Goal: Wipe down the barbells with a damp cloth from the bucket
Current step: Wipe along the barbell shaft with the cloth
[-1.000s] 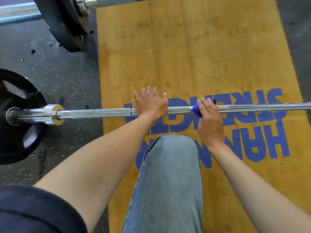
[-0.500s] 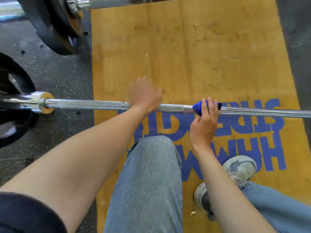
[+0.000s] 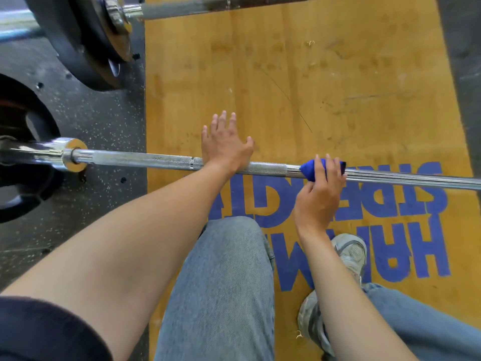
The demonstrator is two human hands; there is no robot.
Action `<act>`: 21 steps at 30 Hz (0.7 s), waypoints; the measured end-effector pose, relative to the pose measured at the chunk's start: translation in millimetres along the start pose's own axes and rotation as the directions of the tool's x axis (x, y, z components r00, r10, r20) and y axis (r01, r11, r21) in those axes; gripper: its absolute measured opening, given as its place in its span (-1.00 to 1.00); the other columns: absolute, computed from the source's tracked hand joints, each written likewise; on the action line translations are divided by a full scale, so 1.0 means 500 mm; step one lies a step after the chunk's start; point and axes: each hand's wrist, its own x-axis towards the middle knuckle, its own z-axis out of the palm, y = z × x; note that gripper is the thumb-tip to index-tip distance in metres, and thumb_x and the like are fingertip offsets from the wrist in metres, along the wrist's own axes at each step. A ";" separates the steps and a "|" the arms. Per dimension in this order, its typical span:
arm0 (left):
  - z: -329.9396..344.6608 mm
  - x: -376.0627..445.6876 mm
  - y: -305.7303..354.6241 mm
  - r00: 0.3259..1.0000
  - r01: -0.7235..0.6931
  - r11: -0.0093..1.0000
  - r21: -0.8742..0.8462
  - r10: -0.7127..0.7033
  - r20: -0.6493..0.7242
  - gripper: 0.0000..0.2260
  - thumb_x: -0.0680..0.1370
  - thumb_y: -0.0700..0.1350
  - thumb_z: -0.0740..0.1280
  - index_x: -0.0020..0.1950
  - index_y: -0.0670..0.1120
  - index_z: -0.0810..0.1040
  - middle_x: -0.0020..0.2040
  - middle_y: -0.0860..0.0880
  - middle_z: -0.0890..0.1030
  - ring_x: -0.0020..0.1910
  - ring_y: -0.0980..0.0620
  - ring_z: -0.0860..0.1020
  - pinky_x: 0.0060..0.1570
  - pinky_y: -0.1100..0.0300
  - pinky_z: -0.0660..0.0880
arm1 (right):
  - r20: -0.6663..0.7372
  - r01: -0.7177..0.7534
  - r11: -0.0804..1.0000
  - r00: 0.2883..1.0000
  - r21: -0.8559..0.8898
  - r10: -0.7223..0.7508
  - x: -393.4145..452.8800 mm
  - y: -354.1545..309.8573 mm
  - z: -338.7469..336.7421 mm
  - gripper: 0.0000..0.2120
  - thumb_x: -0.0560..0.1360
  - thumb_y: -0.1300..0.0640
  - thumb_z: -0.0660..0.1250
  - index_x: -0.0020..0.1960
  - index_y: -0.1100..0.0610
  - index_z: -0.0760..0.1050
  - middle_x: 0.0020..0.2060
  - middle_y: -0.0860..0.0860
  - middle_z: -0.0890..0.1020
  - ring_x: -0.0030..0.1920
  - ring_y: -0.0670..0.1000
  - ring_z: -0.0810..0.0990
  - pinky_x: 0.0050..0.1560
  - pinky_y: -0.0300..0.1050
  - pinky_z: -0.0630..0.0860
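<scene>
The near barbell point(image 3: 145, 160) lies across the wooden platform point(image 3: 312, 74), and both of its ends are cut short: the right end runs out of the picture, while the left sleeve passes into a dark plate point(image 3: 23, 162) that the frame's edge trims. A second barbell point(image 3: 208, 7) lies at the top, only its shaft and one black plate point(image 3: 78, 40) in view, the rest lost above the frame.

The left hand point(image 3: 225, 147) rests flat on the near bar, fingers straight and spread, holding nothing; the bar beneath its palm is hidden. The right hand point(image 3: 322, 188) grips a blue cloth point(image 3: 308, 171) wrapped around the shaft, fingers curled over the top of it (the thumb's place under the bar cannot be made out). The cloth sits just right of the knurled section, on the smooth stretch of the shaft, and only its pointed left end and a dark sliver at its right show past the fingers.

Blue lettering point(image 3: 406, 235) is painted on the platform and reads upside down from this view; the forearms and a knee in jeans point(image 3: 221, 282) cover much of it. The lower line begins "HAM", and the upper line is too covered to read surely. A grey shoe point(image 3: 348, 251) stands on the lettering beside the right forearm.
</scene>
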 end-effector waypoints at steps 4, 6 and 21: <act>-0.005 0.020 0.004 0.998 0.020 1.000 0.019 -0.021 0.059 -0.30 0.62 0.25 0.07 0.69 -0.02 0.01 0.69 -0.03 -0.02 0.66 -0.02 -0.07 0.61 -0.06 -0.11 | 0.078 0.244 0.969 0.966 0.040 -0.247 -0.014 -0.041 0.028 -0.48 0.50 0.41 0.09 0.42 0.25 0.48 0.42 0.14 0.49 0.51 0.19 0.34 0.51 0.25 0.26; -0.011 0.027 0.005 0.997 0.021 0.999 0.024 -0.023 0.071 -0.29 0.62 0.25 0.07 0.69 -0.03 0.00 0.69 -0.05 -0.03 0.66 -0.03 -0.07 0.61 -0.06 -0.12 | 0.071 0.327 0.944 0.941 0.039 -0.329 0.002 -0.007 0.030 -0.44 0.48 0.43 0.10 0.43 0.21 0.49 0.42 0.12 0.49 0.50 0.15 0.35 0.50 0.24 0.29; -0.033 0.078 0.015 0.996 0.007 1.000 -0.017 -0.005 0.088 -0.30 0.58 0.21 0.17 0.66 -0.08 0.16 0.66 -0.11 0.12 0.64 -0.09 0.08 0.59 -0.09 0.05 | -0.011 0.167 0.983 0.986 0.081 -0.167 0.040 -0.022 0.038 -0.45 0.46 0.47 0.12 0.41 0.25 0.49 0.41 0.14 0.51 0.50 0.20 0.36 0.52 0.26 0.23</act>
